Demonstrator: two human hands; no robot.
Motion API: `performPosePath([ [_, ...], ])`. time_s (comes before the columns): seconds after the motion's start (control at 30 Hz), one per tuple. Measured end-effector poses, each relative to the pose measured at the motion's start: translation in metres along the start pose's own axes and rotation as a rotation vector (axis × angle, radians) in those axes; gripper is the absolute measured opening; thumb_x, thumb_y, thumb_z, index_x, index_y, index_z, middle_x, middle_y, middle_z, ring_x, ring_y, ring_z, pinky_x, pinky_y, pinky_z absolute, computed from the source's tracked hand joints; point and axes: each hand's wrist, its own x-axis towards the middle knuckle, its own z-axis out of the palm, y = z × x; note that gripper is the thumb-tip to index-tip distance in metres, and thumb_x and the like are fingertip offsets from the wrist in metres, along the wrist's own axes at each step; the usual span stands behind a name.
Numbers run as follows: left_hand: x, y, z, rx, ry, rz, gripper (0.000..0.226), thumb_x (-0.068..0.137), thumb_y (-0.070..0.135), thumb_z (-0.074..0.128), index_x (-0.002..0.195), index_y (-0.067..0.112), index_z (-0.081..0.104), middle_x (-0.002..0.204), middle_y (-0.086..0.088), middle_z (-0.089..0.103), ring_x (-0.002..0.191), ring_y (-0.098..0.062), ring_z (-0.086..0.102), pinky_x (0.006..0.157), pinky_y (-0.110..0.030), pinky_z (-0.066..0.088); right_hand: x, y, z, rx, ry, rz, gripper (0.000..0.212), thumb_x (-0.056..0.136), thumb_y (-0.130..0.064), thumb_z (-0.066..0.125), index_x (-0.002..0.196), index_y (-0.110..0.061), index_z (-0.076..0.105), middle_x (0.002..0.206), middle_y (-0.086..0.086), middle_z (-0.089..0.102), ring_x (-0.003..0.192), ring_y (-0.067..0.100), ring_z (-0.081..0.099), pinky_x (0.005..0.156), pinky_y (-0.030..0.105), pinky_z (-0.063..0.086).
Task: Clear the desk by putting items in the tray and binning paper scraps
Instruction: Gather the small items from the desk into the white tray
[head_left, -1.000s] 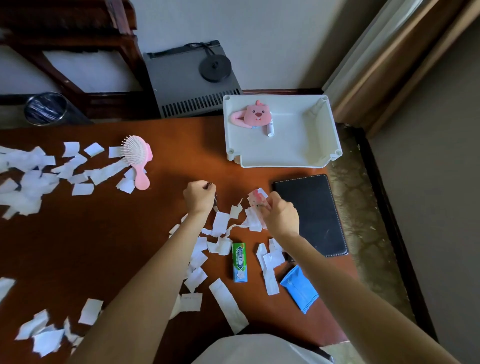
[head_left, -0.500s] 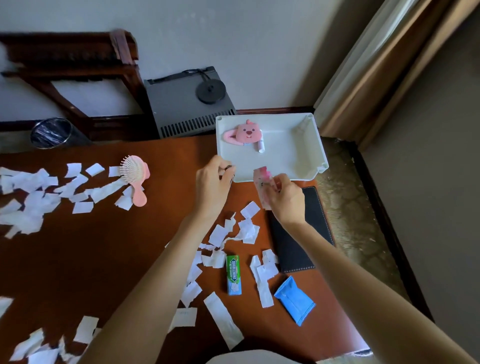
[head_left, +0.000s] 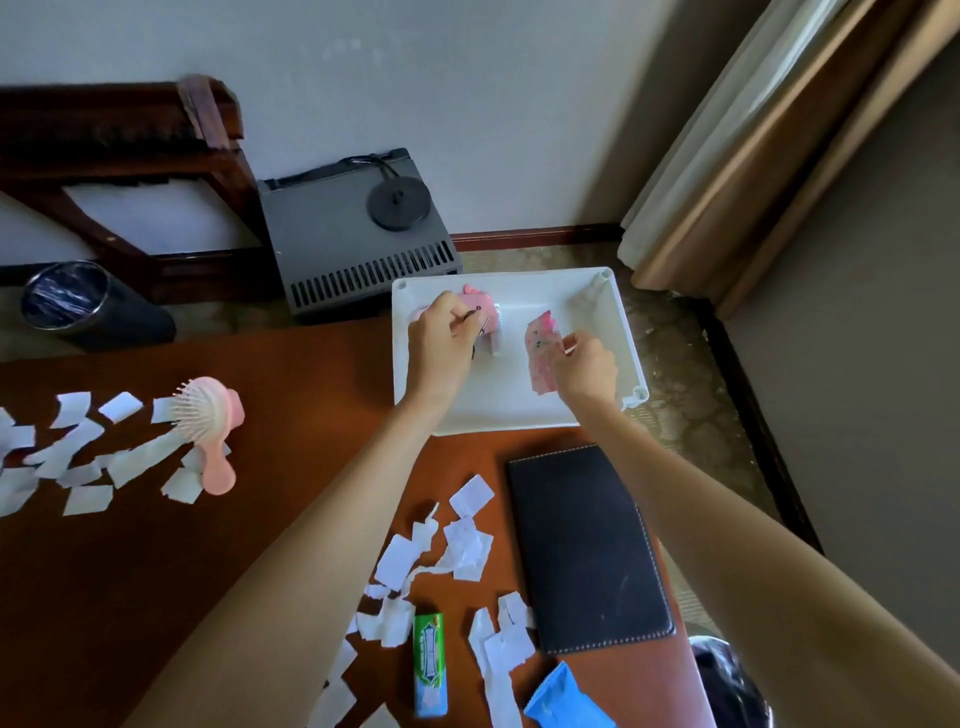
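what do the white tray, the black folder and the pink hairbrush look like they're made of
White tray: likely moulded plastic, smooth with a slight sheen and rounded corner posts.
Black folder: leather or imitation leather, matte, pale stitching along its edge.
Pink hairbrush: probably plastic, smooth pastel body, pale bristles.

Both hands have left the white paper scraps (head_left: 467, 551) on the brown tabletop (head_left: 311, 415) and reached forward over the white rectangular plastic tray (head_left: 519, 415). The left hand (head_left: 441, 340), pinching a small dark thin object (head_left: 475, 318), now sits against the pink animal-shaped toy (head_left: 480, 301). The right hand (head_left: 587, 371) has carried the pink speckled flat packet (head_left: 543, 358) into the tray's right half.
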Motion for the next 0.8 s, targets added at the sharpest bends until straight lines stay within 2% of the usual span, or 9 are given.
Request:
performPosePath([
  [0.17, 0.023, -0.016, 0.016, 0.065, -0.008, 0.019, 0.014, 0.083, 0.009, 0.064, 0.077, -0.004, 0.065, 0.080, -0.017, 0.068, 0.074, -0.025, 0.059, 0.065, -0.026, 0.041, 0.041, 0.000, 0.022, 0.023, -0.105, 0.079, 0.032, 0.097, -0.026, 0.042, 0.107, 0.000, 0.058, 0.107, 0.019, 0.066, 0.101, 0.036, 0.061, 0.082, 0.036, 0.048],
  [0.27, 0.029, -0.022, 0.021, 0.107, 0.003, 0.044, 0.013, 0.081, 0.009, 0.067, 0.078, -0.003, 0.068, 0.083, -0.015, 0.070, 0.079, -0.024, 0.061, 0.067, -0.021, 0.039, 0.057, 0.001, 0.035, 0.061, -0.139, 0.113, 0.030, 0.096, -0.025, 0.044, 0.107, -0.002, 0.059, 0.108, 0.018, 0.066, 0.100, 0.034, 0.062, 0.085, 0.037, 0.052],
  [0.37, 0.032, -0.026, 0.024, 0.122, 0.018, 0.073, 0.012, 0.081, 0.008, 0.067, 0.078, -0.003, 0.069, 0.083, -0.016, 0.071, 0.082, -0.027, 0.064, 0.069, -0.023, 0.043, 0.066, 0.002, 0.044, 0.092, -0.127, 0.141, 0.027, 0.094, -0.023, 0.047, 0.107, -0.003, 0.060, 0.108, 0.017, 0.066, 0.096, 0.032, 0.061, 0.075, 0.029, 0.045],
  [0.47, 0.034, -0.029, 0.024, 0.112, 0.011, 0.091, 0.011, 0.081, 0.007, 0.067, 0.080, -0.003, 0.070, 0.083, -0.016, 0.071, 0.082, -0.028, 0.065, 0.072, -0.027, 0.047, 0.069, 0.001, 0.048, 0.161, -0.116, 0.137, 0.026, 0.092, -0.019, 0.051, 0.111, -0.007, 0.062, 0.108, 0.017, 0.067, 0.088, 0.029, 0.061, 0.076, 0.029, 0.048],
  [0.6, 0.033, -0.028, 0.026, 0.164, 0.005, 0.116, 0.012, 0.083, 0.008, 0.066, 0.084, -0.002, 0.071, 0.090, -0.015, 0.070, 0.086, -0.027, 0.063, 0.072, -0.023, 0.043, 0.068, 0.000, 0.042, 0.084, -0.097, 0.091, 0.035, 0.091, -0.014, 0.050, 0.125, -0.007, 0.055, 0.122, 0.016, 0.061, 0.110, 0.031, 0.060, 0.091, 0.034, 0.048],
  [0.7, 0.031, -0.024, 0.027, 0.182, 0.023, 0.108, 0.011, 0.083, 0.009, 0.066, 0.085, 0.000, 0.072, 0.092, -0.013, 0.070, 0.088, -0.026, 0.062, 0.073, -0.023, 0.040, 0.051, 0.000, 0.032, -0.015, 0.001, -0.092, 0.038, 0.087, -0.008, 0.052, 0.125, -0.005, 0.053, 0.125, 0.015, 0.055, 0.108, 0.031, 0.057, 0.090, 0.032, 0.044],
  [0.8, 0.028, -0.017, 0.028, 0.172, 0.024, 0.115, 0.010, 0.082, 0.007, 0.064, 0.080, 0.002, 0.073, 0.083, -0.008, 0.071, 0.082, -0.022, 0.061, 0.082, -0.037, 0.048, 0.021, -0.002, 0.032, 0.066, -0.094, -0.396, 0.053, 0.080, -0.001, 0.057, 0.131, -0.005, 0.049, 0.128, 0.014, 0.051, 0.096, 0.031, 0.059, 0.082, 0.031, 0.046],
])
